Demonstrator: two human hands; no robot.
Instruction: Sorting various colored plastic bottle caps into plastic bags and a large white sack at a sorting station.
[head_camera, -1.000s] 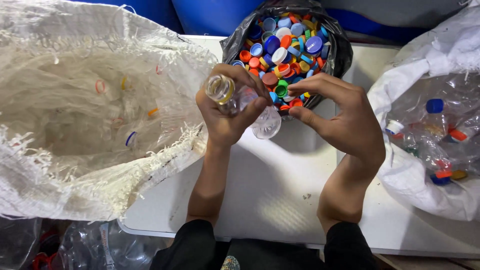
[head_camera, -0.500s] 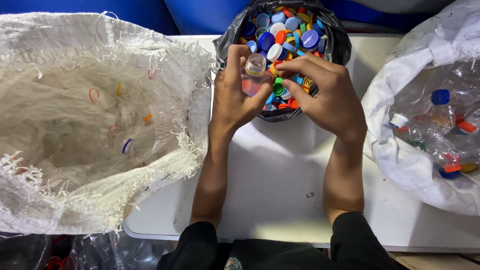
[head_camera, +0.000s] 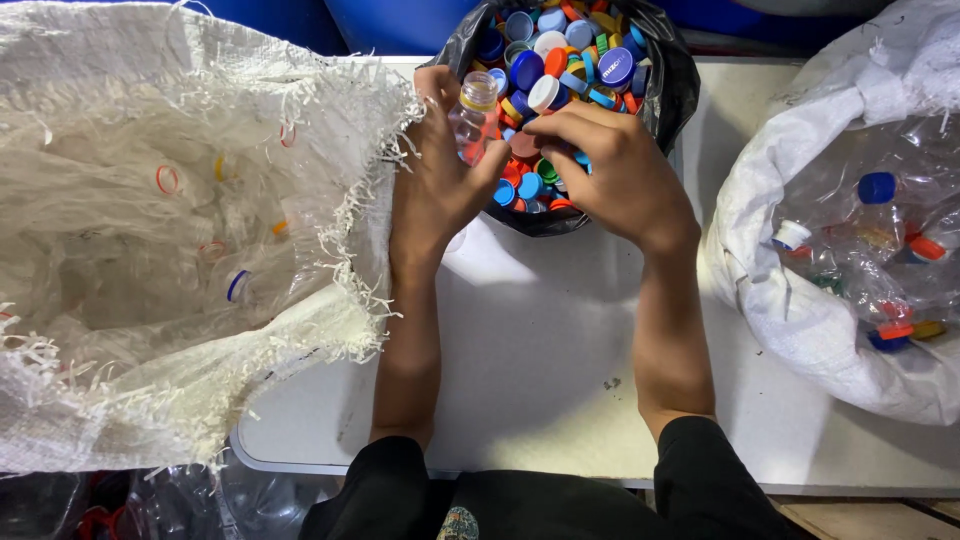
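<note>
Clear plastic bottle (head_camera: 473, 125) is sitting in the left hand (head_camera: 440, 185), whose fingers are curling round it, neck pointing away. Just right of it, the right hand (head_camera: 610, 170) is hovering over the black bag (head_camera: 672, 90) of coloured caps (head_camera: 560, 50), fingertips bunched together; whether they are pinching anything cannot be told. Both forearms are lying over the white worktop (head_camera: 540, 370).

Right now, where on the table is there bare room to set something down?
The white table is bare between the forearms, and from there to its near edge. A thin strip shows between the right forearm and the right sack. The cap bag, left sack and both hands crowd the far side.
</note>
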